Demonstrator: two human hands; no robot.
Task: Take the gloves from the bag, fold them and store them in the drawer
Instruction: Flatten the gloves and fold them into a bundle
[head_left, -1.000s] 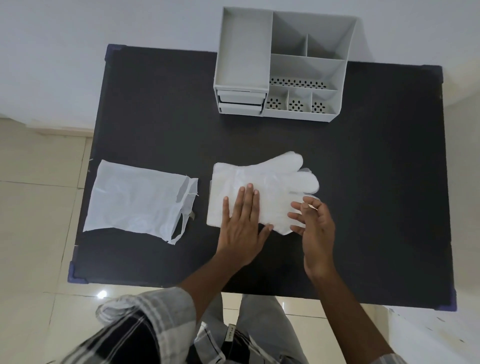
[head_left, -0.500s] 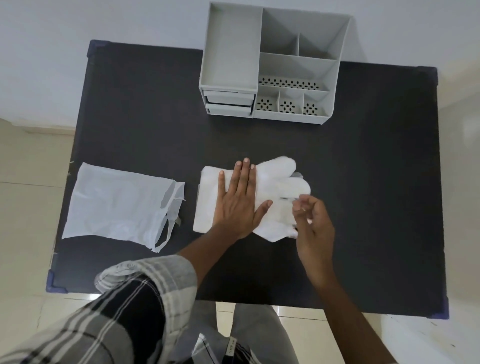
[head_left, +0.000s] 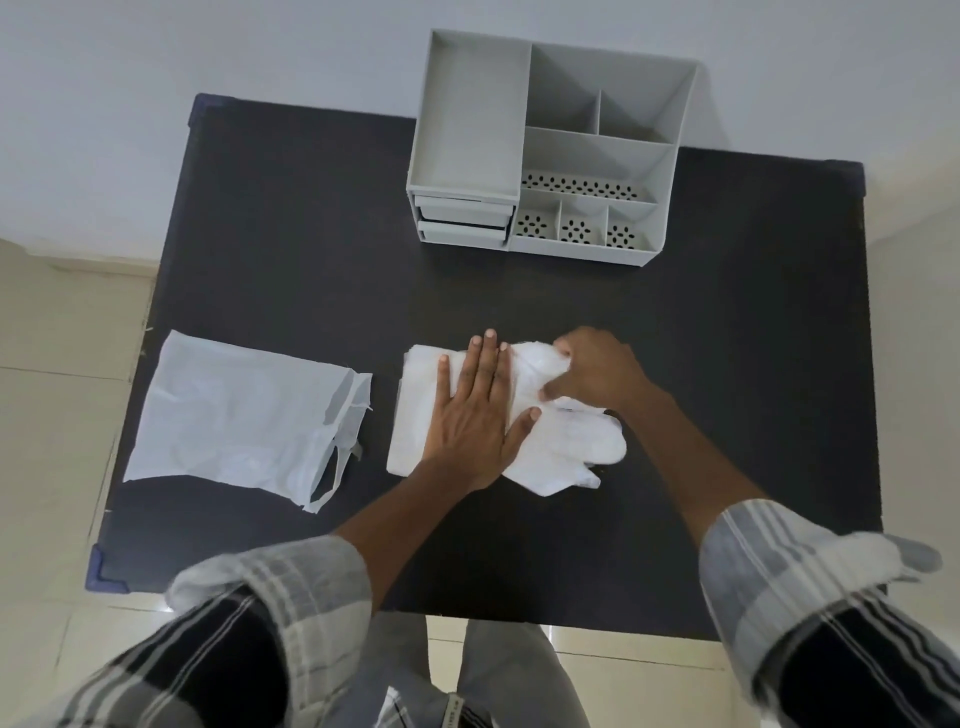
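White thin plastic gloves (head_left: 566, 447) lie in a stack at the middle of the black table (head_left: 291, 249). My left hand (head_left: 475, 410) presses flat on the stack's left half, fingers spread and pointing away from me. My right hand (head_left: 592, 371) grips the gloves' finger end and has it lifted and bent over toward the left hand. The flat translucent white bag (head_left: 239, 415) lies to the left of the gloves. The grey organiser (head_left: 545, 150) stands at the table's far edge, with two small drawers (head_left: 462, 221) low on its left front, both pushed in.
The organiser has open compartments on top and to the right. The table's near edge runs just past my forearms, with blue corner caps (head_left: 106, 571). Beige floor tiles surround the table, and a white wall stands behind it.
My right hand moved up from the gloves' near right edge, took hold of the finger end and pulled it leftward over the stack. My left hand stayed pressed on the gloves.
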